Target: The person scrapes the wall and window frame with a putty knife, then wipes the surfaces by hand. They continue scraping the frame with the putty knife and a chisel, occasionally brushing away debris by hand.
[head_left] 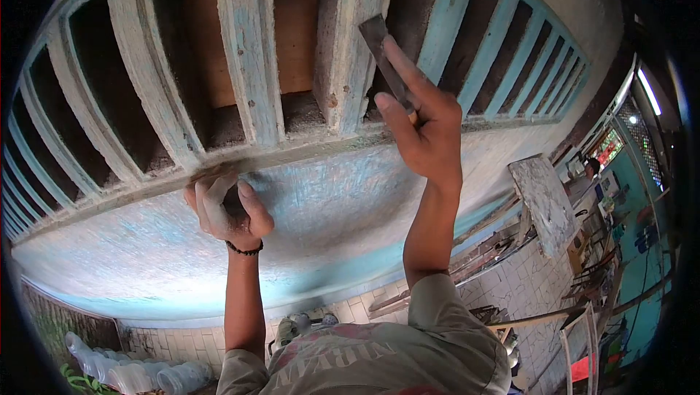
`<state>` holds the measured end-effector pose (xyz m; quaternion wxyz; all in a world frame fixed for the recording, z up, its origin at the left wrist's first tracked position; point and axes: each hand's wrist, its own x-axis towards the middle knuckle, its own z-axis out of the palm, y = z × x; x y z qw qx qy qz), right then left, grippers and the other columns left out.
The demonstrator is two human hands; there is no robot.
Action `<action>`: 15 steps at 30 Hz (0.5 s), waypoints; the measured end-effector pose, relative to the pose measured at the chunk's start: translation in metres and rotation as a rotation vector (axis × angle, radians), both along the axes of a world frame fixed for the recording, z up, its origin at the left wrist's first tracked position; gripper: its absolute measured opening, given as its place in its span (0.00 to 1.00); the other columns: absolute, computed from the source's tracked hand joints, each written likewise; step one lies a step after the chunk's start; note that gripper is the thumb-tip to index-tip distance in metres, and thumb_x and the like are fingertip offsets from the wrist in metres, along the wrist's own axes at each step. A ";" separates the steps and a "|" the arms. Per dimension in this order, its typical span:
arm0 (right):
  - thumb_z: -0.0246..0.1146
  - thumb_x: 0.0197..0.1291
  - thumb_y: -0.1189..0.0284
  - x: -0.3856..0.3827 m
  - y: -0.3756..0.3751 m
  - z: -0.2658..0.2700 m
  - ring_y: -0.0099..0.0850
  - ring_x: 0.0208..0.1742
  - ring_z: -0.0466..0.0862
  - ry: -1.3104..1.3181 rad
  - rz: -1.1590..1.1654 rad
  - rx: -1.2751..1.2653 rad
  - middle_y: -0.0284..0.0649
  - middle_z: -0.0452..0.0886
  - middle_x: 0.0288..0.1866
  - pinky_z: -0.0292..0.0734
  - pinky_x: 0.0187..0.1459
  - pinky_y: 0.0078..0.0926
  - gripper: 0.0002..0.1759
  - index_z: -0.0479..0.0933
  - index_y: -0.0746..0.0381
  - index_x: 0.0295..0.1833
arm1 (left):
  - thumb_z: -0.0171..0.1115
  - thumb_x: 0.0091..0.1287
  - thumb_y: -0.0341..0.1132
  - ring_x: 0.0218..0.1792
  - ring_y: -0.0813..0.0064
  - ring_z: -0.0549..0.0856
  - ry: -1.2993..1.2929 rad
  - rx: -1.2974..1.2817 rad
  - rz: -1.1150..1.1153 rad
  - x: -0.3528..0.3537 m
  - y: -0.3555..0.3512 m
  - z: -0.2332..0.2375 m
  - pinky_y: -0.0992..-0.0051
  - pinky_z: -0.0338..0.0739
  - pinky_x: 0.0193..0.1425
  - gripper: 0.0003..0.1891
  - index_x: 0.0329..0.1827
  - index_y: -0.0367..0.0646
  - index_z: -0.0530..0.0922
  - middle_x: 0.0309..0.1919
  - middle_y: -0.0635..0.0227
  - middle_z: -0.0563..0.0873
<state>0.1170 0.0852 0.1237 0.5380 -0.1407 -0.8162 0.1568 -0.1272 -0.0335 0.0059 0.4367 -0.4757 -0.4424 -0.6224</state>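
Note:
My right hand (pixel 423 121) is closed round a flat metal scraper (pixel 384 56), index finger stretched along it. The blade's end lies against a scraped, pale wooden slat (pixel 357 23) of the window grille. Lower left, my left hand (pixel 227 209) is curled at the sill (pixel 306 150), fingertips on its edge; it has a dark bracelet on the wrist. Whether anything is inside its curled fingers is hidden. Some slats show bare, worn wood, while those at the right (pixel 503 30) are still light blue. Beneath the sill, the wall (pixel 313 198) has patchy blue and whitish paint.
A paint-stained board (pixel 543 202) stands at the right, near wooden pieces and a cluttered work area. Clear plastic containers (pixel 138 373) lie on the ground at the lower left. The tiled floor (pixel 510 285) shows below the wall. A wooden frame (pixel 583 344) stands at the lower right.

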 end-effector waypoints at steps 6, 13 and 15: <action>0.69 0.68 0.79 -0.003 0.018 -0.013 0.13 0.30 0.75 0.085 0.079 0.164 0.39 0.91 0.38 0.74 0.34 0.17 0.36 0.75 0.55 0.81 | 0.64 0.68 0.34 0.42 0.54 0.82 -0.017 0.008 0.009 0.000 0.002 0.000 0.57 0.73 0.60 0.08 0.41 0.38 0.85 0.37 0.57 0.89; 0.68 0.70 0.78 -0.002 0.016 0.032 0.13 0.30 0.73 0.072 0.096 0.123 0.36 0.92 0.42 0.71 0.33 0.16 0.35 0.74 0.53 0.83 | 0.65 0.65 0.40 0.44 0.53 0.83 -0.011 -0.011 -0.008 -0.001 0.000 -0.003 0.56 0.73 0.60 0.13 0.41 0.38 0.84 0.38 0.55 0.89; 0.66 0.72 0.78 0.000 0.020 0.023 0.13 0.29 0.72 0.058 0.099 0.146 0.35 0.91 0.39 0.70 0.32 0.16 0.35 0.73 0.52 0.83 | 0.65 0.64 0.42 0.44 0.53 0.83 -0.010 -0.005 -0.017 -0.001 0.000 -0.003 0.57 0.72 0.60 0.15 0.41 0.37 0.85 0.38 0.54 0.89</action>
